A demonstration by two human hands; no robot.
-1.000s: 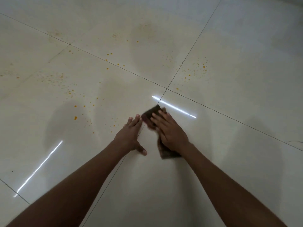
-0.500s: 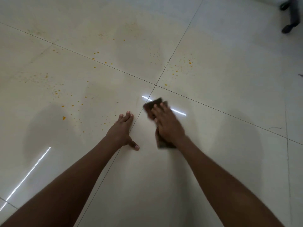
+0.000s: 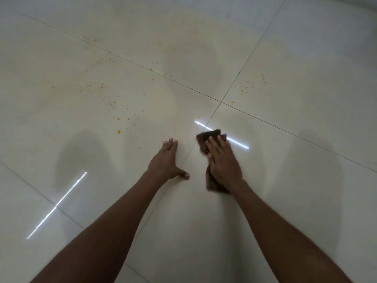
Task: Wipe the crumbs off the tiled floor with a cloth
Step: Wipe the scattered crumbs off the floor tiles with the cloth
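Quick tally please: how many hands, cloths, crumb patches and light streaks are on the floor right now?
Hands: 2, left hand flat on the floor, right hand pressing
Brown cloth: 1
Orange crumb patches: 2, left patch, right patch
Light streaks: 2
Total: 7

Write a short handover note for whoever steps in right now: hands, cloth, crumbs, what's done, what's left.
Left hand: flat on the floor tile, fingers straight, bracing; it holds nothing.
Right hand: pressed flat on the dark brown cloth, fingers straight.
Cloth lies on the near right tile, just below the crossing of the grout lines.
Done: the tile around the hands shows no crumbs.
Left: orange crumbs scattered on the left tile ahead of the left hand, a few along the far grout line, and a cluster on the far right tile.
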